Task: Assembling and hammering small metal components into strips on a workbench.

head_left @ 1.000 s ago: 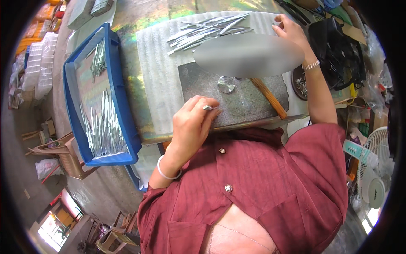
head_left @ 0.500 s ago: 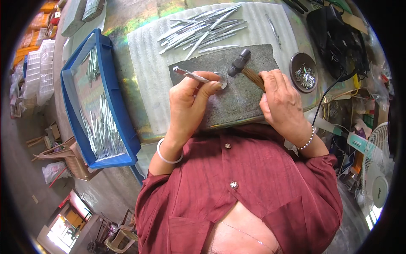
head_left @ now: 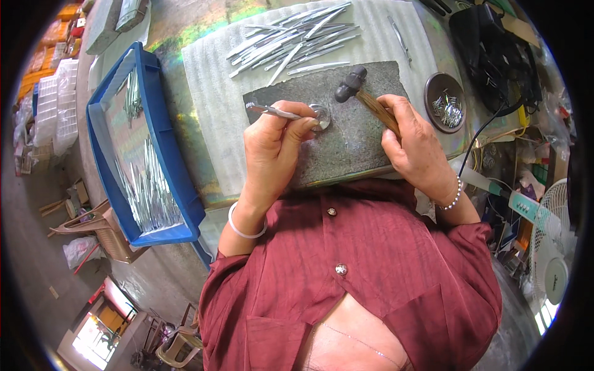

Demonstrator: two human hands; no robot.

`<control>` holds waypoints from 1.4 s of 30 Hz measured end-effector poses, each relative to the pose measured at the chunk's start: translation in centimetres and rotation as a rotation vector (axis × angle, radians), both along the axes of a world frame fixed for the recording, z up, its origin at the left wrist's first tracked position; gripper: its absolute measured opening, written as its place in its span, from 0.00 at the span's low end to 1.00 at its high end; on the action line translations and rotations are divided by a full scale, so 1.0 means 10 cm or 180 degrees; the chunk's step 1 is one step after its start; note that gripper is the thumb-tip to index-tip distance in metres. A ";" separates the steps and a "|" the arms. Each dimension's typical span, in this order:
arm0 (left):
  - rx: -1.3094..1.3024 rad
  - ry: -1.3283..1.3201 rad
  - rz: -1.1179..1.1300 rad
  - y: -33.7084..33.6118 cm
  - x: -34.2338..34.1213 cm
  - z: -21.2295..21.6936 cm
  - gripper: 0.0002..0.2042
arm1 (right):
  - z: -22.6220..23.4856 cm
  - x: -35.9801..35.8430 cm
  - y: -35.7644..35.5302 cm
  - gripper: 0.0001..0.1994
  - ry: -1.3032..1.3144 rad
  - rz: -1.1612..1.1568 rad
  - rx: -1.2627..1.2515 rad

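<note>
My left hand (head_left: 273, 139) is closed in a pinch on a slim metal strip (head_left: 267, 110), held level with its far end pointing left. Its fingertips are at a small round metal disc (head_left: 320, 117) that sits on a dark grey slab (head_left: 352, 145). My right hand (head_left: 414, 133) wraps round the wooden handle of a hammer (head_left: 375, 110), whose black head hangs over the slab to the right of the disc. A loose heap of similar metal strips (head_left: 297, 40) lies beyond the slab. Finger overlap hides the strip's near end.
White foam sheet (head_left: 210, 111) lies under the slab. On the left stands a blue tray (head_left: 162, 117) with many thin metal pieces. A round dark dish (head_left: 434, 86) of small shiny parts is at the right, near a black cable (head_left: 475, 143). A fan (head_left: 550, 241) stands lower right.
The hammer has risen slightly, and my right hand has turned with it. The strip in my left hand has tipped from slanting upward to nearly level.
</note>
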State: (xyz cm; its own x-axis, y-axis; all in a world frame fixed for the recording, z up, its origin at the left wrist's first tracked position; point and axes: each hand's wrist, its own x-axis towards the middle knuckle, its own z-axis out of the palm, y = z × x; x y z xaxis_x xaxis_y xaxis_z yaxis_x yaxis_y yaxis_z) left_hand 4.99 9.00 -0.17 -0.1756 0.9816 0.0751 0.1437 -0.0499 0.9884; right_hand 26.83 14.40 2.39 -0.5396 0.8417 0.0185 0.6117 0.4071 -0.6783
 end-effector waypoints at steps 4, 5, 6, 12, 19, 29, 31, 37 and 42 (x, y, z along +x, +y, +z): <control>-0.0010 -0.0032 -0.0082 0.02 -0.01 0.02 0.01 | 0.05 0.00 0.00 0.17 0.0445 -0.0019 -0.0583; -0.0011 -0.0042 -0.0093 0.02 -0.01 0.02 0.01 | 0.04 -0.01 0.00 0.17 0.0445 -0.0020 -0.0592; -0.0020 -0.0042 -0.0093 0.02 -0.01 0.02 0.01 | 0.04 -0.01 -0.01 0.16 0.0554 -0.0002 -0.0652; 0.0147 0.0347 -0.0112 0.04 0.00 0.02 0.04 | 0.10 -0.02 -0.01 0.15 0.1333 0.0091 -0.1451; 0.1008 0.2290 -0.0297 0.00 0.04 0.06 0.13 | 0.44 -0.40 0.12 0.10 0.1921 0.0883 -0.0902; 0.1002 0.1949 -0.0243 -0.01 -0.02 0.05 0.07 | 0.86 -0.43 0.06 0.13 0.1507 0.0694 -0.0879; 0.1004 0.1716 -0.0358 0.00 -0.04 0.02 0.08 | 0.89 -0.25 0.05 0.17 0.1489 0.0521 -0.1057; 0.1029 0.1839 -0.0310 0.03 -0.06 0.02 0.07 | 1.05 -0.12 0.07 0.23 0.0661 0.1264 -0.0086; 0.1026 0.1777 -0.0320 0.04 -0.06 0.06 0.07 | 1.11 -0.14 0.06 0.26 0.0618 0.1406 0.0528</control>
State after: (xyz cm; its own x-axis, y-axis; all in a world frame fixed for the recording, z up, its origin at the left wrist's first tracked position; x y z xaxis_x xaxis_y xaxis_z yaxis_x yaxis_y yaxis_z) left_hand 4.36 9.38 0.41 0.0665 0.9042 0.4218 0.6104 -0.3713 0.6997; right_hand 25.45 14.99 13.46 -0.8167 0.5111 0.2679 0.2259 0.7103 -0.6666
